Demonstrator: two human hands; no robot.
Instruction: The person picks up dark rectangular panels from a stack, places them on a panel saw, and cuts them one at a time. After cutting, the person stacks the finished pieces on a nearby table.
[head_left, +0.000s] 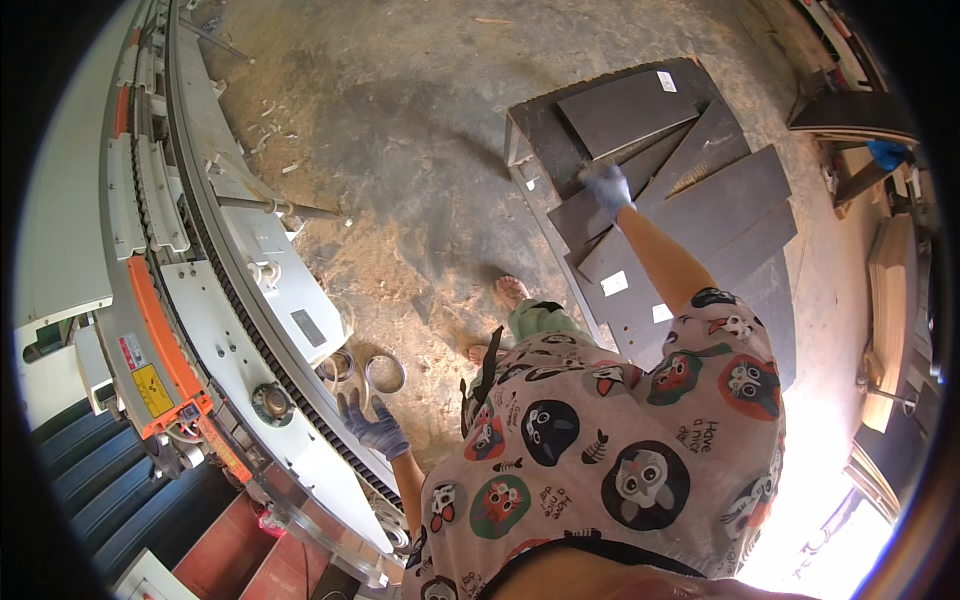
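Both my hands wear light grey gloves. My right hand [607, 190] reaches out over a pile of dark flat boards and touches or hovers at the edges of the overlapping ones. Its fingers are blurred, so whether they grip a board is unclear. Just beyond it lies a dark rectangular board [622, 112] with a white label. Nearer to me, a larger dark board [700, 215] lies askew across the others. My left hand [375, 430] is held out at the edge of a long machine [225, 300], fingers spread, with nothing in it.
The machine curves along my left side, with a black chain track, an orange guard [165, 340] and a round knob [272, 404]. Rings of banding [385, 373] lie on the dusty floor by it. My bare foot [511, 291] stands between machine and boards. Wooden panels [888, 310] lean at the right.
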